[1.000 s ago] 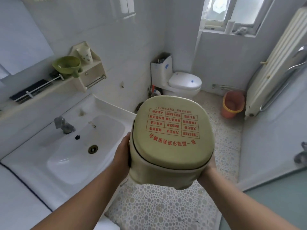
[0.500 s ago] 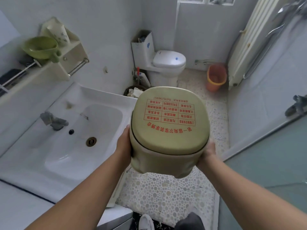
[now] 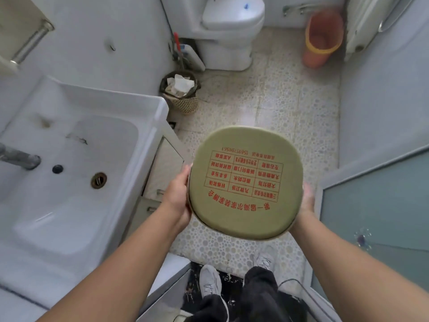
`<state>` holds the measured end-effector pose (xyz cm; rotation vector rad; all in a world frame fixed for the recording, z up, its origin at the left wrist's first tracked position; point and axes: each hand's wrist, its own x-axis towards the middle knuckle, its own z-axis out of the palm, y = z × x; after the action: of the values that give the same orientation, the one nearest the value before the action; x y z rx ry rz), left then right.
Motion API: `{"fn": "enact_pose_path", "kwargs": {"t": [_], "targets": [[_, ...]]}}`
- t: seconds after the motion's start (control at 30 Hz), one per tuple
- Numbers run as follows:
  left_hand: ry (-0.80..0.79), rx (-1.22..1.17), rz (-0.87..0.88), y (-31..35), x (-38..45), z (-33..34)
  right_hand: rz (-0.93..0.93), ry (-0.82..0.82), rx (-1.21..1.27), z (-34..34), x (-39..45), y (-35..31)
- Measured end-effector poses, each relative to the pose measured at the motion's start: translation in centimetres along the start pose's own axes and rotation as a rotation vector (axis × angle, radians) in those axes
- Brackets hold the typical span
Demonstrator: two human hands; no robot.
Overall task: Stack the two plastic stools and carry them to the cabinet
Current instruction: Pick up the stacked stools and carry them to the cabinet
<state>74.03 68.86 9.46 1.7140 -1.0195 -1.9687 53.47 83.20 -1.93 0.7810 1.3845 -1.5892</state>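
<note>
I hold the olive-green plastic stools [image 3: 246, 182] in front of me, above the pebble-patterned floor. From above only the top seat shows, printed with a red table of characters; the stool under it is hidden. My left hand [image 3: 177, 194] grips the seat's left edge. My right hand [image 3: 306, 201] grips its right edge, mostly covered by the seat. The cabinet [image 3: 162, 166] under the sink stands just left of the stools.
A white sink [image 3: 76, 163] with a tap fills the left. Ahead are a wicker waste basket [image 3: 182, 94], a toilet [image 3: 229, 26] and an orange bucket [image 3: 321, 36]. A frosted glass panel [image 3: 376, 205] closes the right. My feet [image 3: 234, 280] stand at the threshold.
My view has tilted down, so the shelf and window have left the frame and my feet appear. The stools sit lower, seen straight from above, still held by both hands.
</note>
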Motion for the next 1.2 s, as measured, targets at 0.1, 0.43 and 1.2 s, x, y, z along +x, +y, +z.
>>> {"fn": "enact_pose_path", "kwargs": {"t": [0.1,0.43,1.2], "targets": [[0.063,-0.043,-0.095,-3.8,3.9,1.1,0.075,0.054,-0.084,-1.2,6.2,1.4],[0.215,0.183,-0.08,-15.9,16.8,0.4,0.185,0.007,-0.161,-2.4,23.0,10.8],[0.326,0.28,-0.163,-34.9,37.9,-10.2,0.302,-0.174,-0.266,-3.2,44.3,34.7]]}}
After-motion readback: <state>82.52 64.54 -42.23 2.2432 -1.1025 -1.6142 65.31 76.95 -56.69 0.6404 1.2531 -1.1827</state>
